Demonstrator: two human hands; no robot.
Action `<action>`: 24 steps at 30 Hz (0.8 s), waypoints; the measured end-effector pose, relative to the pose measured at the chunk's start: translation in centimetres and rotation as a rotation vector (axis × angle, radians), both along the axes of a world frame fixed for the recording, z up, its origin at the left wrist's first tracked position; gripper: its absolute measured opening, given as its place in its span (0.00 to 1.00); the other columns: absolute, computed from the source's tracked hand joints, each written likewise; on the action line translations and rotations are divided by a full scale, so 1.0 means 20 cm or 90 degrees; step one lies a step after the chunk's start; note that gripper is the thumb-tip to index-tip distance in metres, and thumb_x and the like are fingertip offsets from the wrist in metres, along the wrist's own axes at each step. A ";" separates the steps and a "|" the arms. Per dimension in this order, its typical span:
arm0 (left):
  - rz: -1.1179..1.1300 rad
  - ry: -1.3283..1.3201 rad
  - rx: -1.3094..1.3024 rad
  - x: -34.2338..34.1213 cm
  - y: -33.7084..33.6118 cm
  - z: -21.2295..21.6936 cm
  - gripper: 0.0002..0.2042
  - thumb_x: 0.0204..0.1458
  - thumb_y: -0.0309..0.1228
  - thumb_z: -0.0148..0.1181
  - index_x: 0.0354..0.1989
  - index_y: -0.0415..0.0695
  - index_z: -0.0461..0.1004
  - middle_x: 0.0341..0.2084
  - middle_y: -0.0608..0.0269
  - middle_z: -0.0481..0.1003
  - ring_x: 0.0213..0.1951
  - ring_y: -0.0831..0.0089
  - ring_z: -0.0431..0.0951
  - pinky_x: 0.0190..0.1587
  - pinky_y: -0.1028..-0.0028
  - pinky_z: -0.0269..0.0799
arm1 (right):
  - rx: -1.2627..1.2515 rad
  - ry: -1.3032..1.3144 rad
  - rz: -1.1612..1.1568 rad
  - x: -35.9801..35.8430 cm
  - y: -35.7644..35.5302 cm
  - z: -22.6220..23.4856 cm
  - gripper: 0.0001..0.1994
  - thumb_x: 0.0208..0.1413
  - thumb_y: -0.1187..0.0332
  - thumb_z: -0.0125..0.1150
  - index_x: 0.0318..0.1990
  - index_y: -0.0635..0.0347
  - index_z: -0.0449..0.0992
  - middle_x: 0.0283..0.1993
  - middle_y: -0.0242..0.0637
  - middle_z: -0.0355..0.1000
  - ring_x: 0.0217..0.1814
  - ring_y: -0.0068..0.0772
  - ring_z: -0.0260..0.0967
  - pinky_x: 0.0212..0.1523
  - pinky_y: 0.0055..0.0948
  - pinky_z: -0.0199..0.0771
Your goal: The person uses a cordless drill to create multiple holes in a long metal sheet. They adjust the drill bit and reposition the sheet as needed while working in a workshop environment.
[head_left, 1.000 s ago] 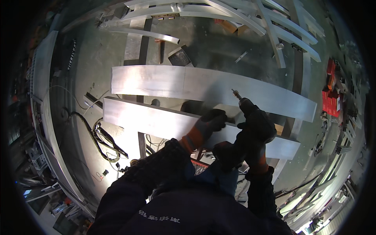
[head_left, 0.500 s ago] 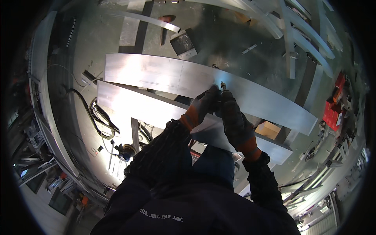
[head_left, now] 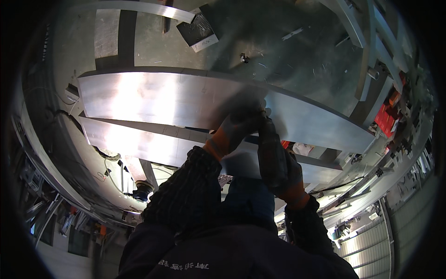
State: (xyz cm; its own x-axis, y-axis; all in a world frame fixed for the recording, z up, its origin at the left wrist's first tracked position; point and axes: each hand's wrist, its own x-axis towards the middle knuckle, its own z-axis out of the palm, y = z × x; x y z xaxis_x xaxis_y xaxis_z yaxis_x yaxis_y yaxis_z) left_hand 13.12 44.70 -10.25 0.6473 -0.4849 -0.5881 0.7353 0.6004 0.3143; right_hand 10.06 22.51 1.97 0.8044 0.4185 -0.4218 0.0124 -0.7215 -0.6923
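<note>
Two gloved hands meet at the near edge of a long, bright metal panel (head_left: 186, 100) that lies flat and runs from left to right across the view. The left hand (head_left: 237, 128), in a dark glove with an orange cuff, reaches up from the lower centre; the right hand (head_left: 274, 158), gloved alike, lies just beside it, its back turned to the camera. Both sets of fingers press together at one spot on the panel's near edge, probably so that one hand steadies what the other works on. A second panel (head_left: 139, 142) of the same metal lies nearer and parallel, partly beneath the forearms; the slim dark gap between the two shows them to be apart.

Whether the fingers are clenched on a small tool, pinching the panel's edge or merely resting on it cannot be told: motion blur smears the gloves and the spot where they touch. The person's dark sleeves (head_left: 186, 190) hide the middle of the nearer panel. On the far floor a small dark sheet (head_left: 197, 30) with a pale edge lies flat. Red items (head_left: 383, 118) at the right rim and black cables (head_left: 109, 156) at the left are too bent by the lens to identify.
</note>
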 end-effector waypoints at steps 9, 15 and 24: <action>-0.013 0.041 0.013 0.04 -0.03 0.02 0.23 0.68 0.37 0.66 0.68 0.42 0.74 0.57 0.61 0.80 0.58 0.71 0.81 0.64 0.66 0.77 | 0.070 0.143 -0.080 0.11 0.00 0.06 0.27 0.54 0.72 0.71 0.62 0.65 0.75 0.51 0.49 0.79 0.49 0.52 0.81 0.48 0.40 0.84; -0.013 0.032 0.011 0.03 -0.04 0.00 0.23 0.69 0.37 0.65 0.68 0.42 0.74 0.58 0.60 0.80 0.58 0.70 0.81 0.63 0.66 0.79 | 0.077 0.155 -0.083 0.12 0.00 0.07 0.29 0.54 0.72 0.71 0.65 0.66 0.73 0.53 0.51 0.79 0.49 0.54 0.81 0.47 0.41 0.84; -0.063 -0.082 0.332 0.10 0.01 0.23 0.20 0.67 0.31 0.63 0.66 0.41 0.75 0.62 0.53 0.78 0.61 0.61 0.80 0.64 0.62 0.77 | -0.049 0.194 -0.027 0.16 0.06 0.13 0.31 0.58 0.71 0.69 0.70 0.66 0.70 0.60 0.57 0.76 0.49 0.57 0.81 0.44 0.42 0.86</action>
State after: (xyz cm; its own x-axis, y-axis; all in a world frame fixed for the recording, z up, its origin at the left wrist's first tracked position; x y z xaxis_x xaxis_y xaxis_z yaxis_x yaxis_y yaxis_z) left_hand 15.07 44.89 -5.62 0.6956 -0.2125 -0.6862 0.7167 0.2710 0.6426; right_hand 13.34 23.72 4.66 0.6519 0.3445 -0.6755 -0.2191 -0.7672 -0.6028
